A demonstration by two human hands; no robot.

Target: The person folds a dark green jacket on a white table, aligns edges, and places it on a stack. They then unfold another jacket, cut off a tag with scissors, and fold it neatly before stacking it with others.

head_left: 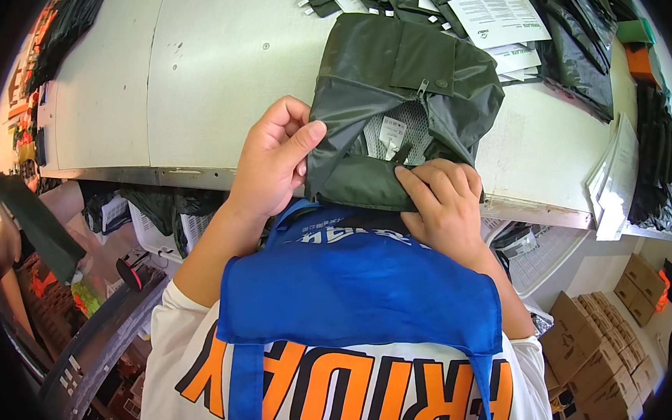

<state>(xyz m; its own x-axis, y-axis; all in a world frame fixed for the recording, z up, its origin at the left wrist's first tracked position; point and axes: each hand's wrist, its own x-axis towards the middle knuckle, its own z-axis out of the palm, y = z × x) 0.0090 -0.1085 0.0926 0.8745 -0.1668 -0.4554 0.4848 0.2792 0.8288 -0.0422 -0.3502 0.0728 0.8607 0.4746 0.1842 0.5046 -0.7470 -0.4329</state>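
Note:
A dark green coated jacket [361, 54] lies folded into a square at the front of the table, its collar opening toward me. Inside the opening show a grey mesh lining and a white label [393, 130]; a zipper pull [423, 88] sits at the top of the gap, beside a snap on the flap. My left hand [270, 156] is closed, pinching the jacket's left edge between thumb and fingers. Curled over the near rolled edge, the fingers of my right hand [448, 198] grip the fabric; its thumb is partly hidden.
Beyond the jacket lie more dark green garments [410, 0], white leaflets [501, 20] and plastic-bagged pieces [580, 52]. Dark stacks stand at the table's right [654, 164] and far left [66, 28]. White baskets [154, 233] sit below the table; cartons [604, 350] are piled at lower right.

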